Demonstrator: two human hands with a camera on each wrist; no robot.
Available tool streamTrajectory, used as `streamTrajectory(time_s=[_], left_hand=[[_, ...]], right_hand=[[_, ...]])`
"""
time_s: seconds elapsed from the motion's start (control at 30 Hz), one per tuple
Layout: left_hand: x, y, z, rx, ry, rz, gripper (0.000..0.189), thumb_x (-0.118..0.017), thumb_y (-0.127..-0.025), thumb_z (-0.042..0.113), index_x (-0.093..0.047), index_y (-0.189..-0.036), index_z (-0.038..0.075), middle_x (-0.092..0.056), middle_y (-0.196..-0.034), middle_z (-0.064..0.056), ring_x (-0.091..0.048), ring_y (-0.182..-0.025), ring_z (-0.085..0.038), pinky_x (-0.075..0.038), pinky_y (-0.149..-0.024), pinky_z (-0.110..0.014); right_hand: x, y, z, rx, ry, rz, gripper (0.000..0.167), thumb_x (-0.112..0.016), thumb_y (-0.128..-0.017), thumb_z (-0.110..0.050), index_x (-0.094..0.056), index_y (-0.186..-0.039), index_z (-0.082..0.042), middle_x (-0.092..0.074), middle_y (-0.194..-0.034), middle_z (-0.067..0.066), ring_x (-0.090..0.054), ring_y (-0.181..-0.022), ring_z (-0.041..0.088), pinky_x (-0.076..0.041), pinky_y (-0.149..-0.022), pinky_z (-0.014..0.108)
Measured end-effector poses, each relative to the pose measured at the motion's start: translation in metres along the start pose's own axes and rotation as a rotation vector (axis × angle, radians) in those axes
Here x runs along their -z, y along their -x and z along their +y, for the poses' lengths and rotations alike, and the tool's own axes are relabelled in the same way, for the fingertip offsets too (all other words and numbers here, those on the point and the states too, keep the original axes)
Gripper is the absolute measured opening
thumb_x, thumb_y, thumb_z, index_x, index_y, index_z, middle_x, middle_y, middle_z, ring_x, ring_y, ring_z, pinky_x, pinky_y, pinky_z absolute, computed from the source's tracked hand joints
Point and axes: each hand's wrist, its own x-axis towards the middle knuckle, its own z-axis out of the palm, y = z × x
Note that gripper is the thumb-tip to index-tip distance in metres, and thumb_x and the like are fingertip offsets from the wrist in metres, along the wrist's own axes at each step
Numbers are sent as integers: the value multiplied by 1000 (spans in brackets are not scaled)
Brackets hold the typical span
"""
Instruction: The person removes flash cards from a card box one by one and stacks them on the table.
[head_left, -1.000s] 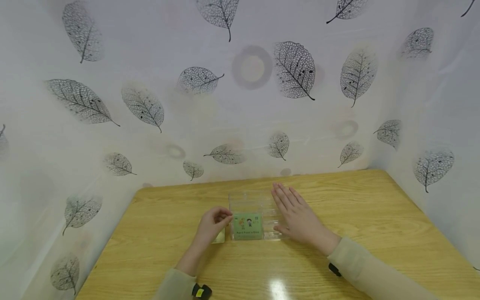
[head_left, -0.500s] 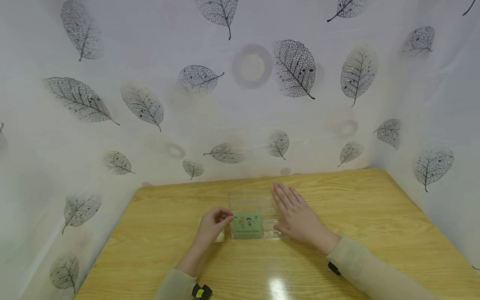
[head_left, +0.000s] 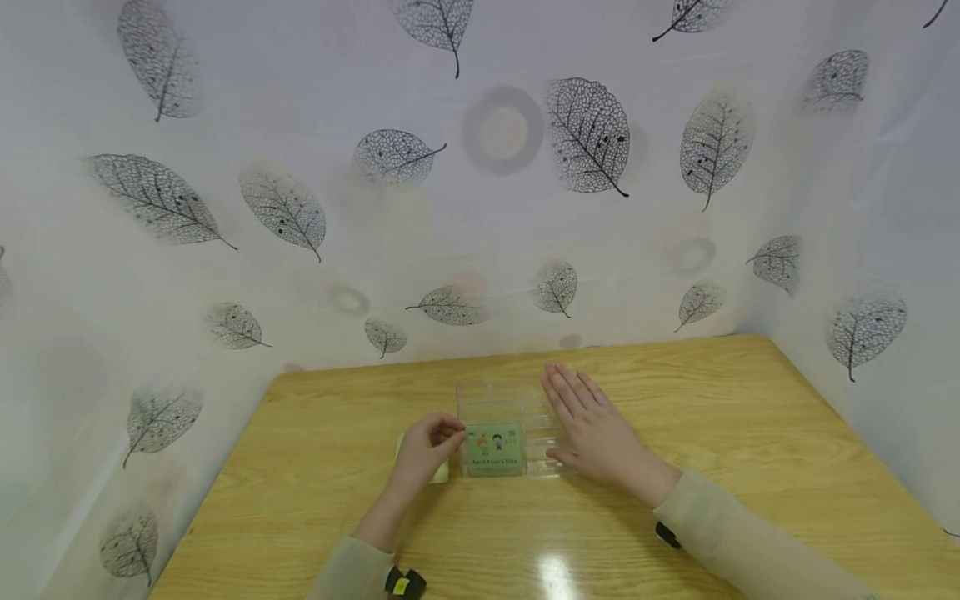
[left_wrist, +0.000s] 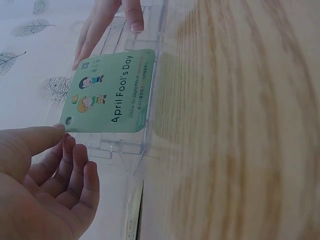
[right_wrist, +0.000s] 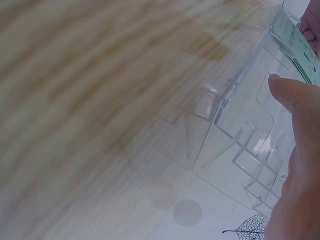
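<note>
A green picture card (head_left: pixel 495 450) printed "April Fool's Day" lies face up over the left part of a clear plastic box (head_left: pixel 491 392). My left hand (head_left: pixel 426 450) pinches that card at its far left corner, the thumb on top as the left wrist view shows. The right hand (head_left: pixel 600 429) rests with straight fingers across the right side of the box, its thumb (right_wrist: pixel 284 90) along the clear top. In the right wrist view, green card edges (right_wrist: pixel 305 70) show stacked in the box's compartment.
A pale yellowish flat item (head_left: pixel 441 475) lies on the wooden table (head_left: pixel 315 500) beneath my left hand, partly hidden; its edge (left_wrist: pixel 132 215) shows in the left wrist view. A leaf-printed white curtain (head_left: pixel 480 217) hangs behind the table and along both sides.
</note>
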Motion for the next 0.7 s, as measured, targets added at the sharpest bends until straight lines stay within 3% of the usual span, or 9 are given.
streamTrajectory(time_s=[0.7], left_hand=[[-2,2,4,-22,8,16,8,-76,-94,0,-74,-102,-3,-74,-95,-14,-64,-84,-14,-53,-73,-16]], right_hand=[[1,-1,0,-4,7,-37,113,-71,-92,-65,-20,-166,3,-12,-177,21,-19,-164,39,-16,-135,54]])
